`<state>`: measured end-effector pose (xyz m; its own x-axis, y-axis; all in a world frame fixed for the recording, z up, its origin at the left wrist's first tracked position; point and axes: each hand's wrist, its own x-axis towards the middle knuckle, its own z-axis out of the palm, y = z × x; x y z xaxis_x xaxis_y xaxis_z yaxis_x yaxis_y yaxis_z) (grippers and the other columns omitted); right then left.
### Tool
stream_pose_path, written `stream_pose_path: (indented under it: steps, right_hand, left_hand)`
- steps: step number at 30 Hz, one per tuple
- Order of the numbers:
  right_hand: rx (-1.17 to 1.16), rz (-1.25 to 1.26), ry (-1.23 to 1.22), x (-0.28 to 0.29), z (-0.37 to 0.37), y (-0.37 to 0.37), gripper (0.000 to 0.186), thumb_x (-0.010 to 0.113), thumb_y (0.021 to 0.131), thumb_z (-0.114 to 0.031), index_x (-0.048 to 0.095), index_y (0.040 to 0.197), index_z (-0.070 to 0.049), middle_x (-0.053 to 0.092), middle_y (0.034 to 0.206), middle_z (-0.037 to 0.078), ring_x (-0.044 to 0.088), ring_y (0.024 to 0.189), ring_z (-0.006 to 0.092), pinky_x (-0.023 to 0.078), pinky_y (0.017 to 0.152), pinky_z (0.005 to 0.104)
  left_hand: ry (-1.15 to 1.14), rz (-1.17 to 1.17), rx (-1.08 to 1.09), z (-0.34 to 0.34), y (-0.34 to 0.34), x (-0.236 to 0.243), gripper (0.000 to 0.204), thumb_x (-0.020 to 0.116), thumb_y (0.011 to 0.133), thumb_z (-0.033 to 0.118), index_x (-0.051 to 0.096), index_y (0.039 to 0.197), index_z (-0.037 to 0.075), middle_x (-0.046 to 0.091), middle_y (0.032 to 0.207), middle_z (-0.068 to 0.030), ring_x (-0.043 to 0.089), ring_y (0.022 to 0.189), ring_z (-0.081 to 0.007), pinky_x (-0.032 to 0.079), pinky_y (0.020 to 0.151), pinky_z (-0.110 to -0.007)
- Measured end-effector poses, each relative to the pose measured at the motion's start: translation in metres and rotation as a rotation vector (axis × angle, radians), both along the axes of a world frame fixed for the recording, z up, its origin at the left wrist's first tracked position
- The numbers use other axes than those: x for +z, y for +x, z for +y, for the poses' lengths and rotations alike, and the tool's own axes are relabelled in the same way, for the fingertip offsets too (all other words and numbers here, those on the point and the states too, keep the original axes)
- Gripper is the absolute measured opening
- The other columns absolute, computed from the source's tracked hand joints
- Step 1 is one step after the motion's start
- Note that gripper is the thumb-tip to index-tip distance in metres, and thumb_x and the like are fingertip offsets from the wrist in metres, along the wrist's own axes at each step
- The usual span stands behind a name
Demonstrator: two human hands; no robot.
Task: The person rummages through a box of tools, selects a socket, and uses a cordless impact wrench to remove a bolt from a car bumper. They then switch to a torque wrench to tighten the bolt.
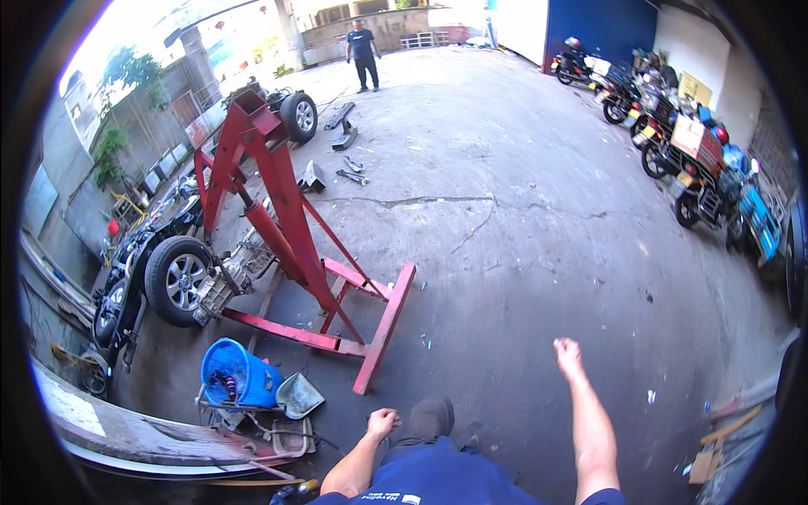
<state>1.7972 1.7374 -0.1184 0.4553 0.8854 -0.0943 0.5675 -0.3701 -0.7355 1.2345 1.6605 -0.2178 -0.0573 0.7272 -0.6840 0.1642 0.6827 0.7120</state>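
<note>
My left hand (384,422) hangs low in the centre, fingers curled with nothing visible in them, above my dark trouser leg and right of a grey dustpan (296,394) and a blue bucket (244,373). My right hand (568,354) swings out to the right over the concrete floor, fingers closed and seemingly empty. A red engine crane (278,227) stands ahead of me on the left, its base near both the bucket and my feet, touched by neither hand.
Car wheels (181,282) on stripped chassis and a metal casing (223,286) lie behind the crane. Loose metal parts (345,135) lie farther off. A person (362,55) stands at the back. Parked motorbikes (690,194) line the right wall; a ledge (84,408) runs at lower left.
</note>
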Motion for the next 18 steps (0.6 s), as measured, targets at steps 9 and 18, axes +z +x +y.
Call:
stream_pose_path:
  steps: [9, 18]
  right_hand:
    - [0.012, 0.119, -0.045, -0.034, 0.267, 0.049, 0.008, 0.055, 0.084, -0.004, 0.059, 0.077, -0.002, 0.056, 0.064, 0.004, 0.055, 0.057, 0.0148, 0.045, 0.051, 0.0339]
    - [0.133, 0.251, -1.018, -0.143, 0.372, -0.013, 0.021, 0.055, 0.088, -0.019, 0.064, 0.089, 0.000, 0.064, 0.084, 0.015, 0.061, 0.079, 0.0286, 0.049, 0.069, 0.0415]
  left_hand:
    - [-0.244, 0.421, -0.727, 0.206, -0.009, -0.103, 0.018, 0.059, 0.085, 0.016, 0.071, 0.079, 0.004, 0.069, 0.072, -0.0097, 0.064, 0.058, -0.0226, 0.050, 0.049, -0.038]
    - [0.051, -0.036, 0.054, 0.697, 0.093, -0.012, 0.024, 0.057, 0.093, 0.021, 0.071, 0.097, 0.002, 0.069, 0.079, -0.0036, 0.062, 0.069, -0.0125, 0.051, 0.061, -0.030]
